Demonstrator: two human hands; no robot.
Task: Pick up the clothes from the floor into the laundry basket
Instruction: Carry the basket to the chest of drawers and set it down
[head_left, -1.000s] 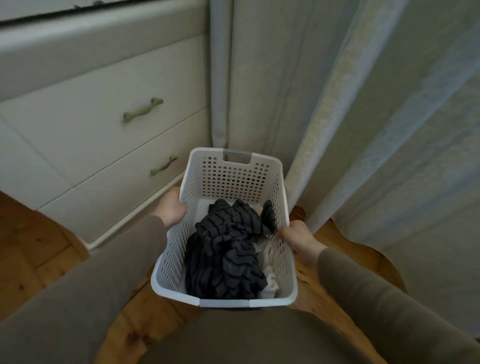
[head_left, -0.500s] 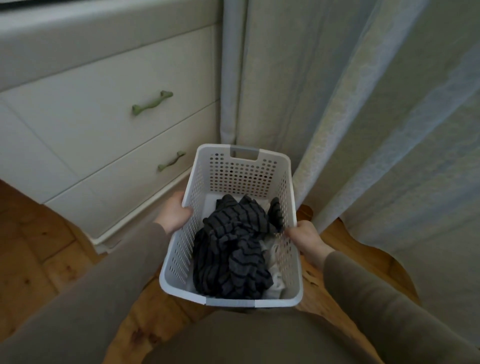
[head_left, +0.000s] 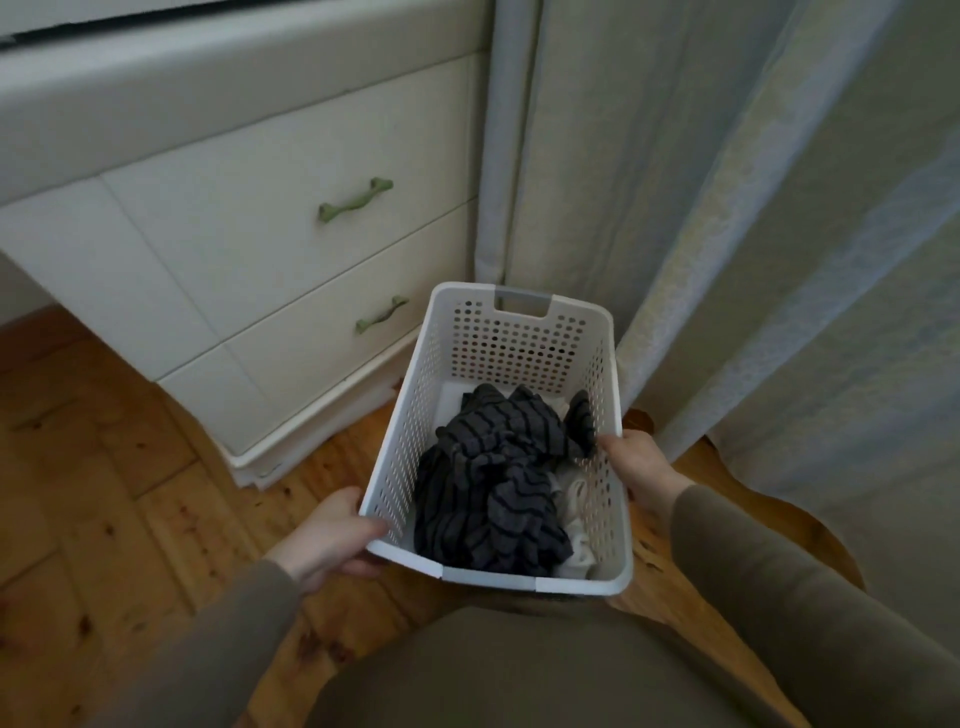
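Observation:
A white perforated laundry basket (head_left: 519, 343) is held in front of me above the wooden floor. Inside it lies a crumpled dark grey striped garment (head_left: 493, 488), with a white piece of clothing (head_left: 574, 525) under it at the right. My left hand (head_left: 332, 535) grips the basket's left rim near the close corner. On the opposite side my right hand (head_left: 636, 467) grips the right rim about halfway along. Both arms wear brown sleeves.
A white chest of drawers (head_left: 249, 218) with green handles (head_left: 355, 199) stands at the left, close to the basket. Pale curtains (head_left: 753, 234) hang at the back and right, reaching the floor. Wooden floor (head_left: 93, 493) stretches to the left.
The basket has swung rightward and away from the drawers. My left hand has slid back along the left rim to the near corner. More floor shows at the left.

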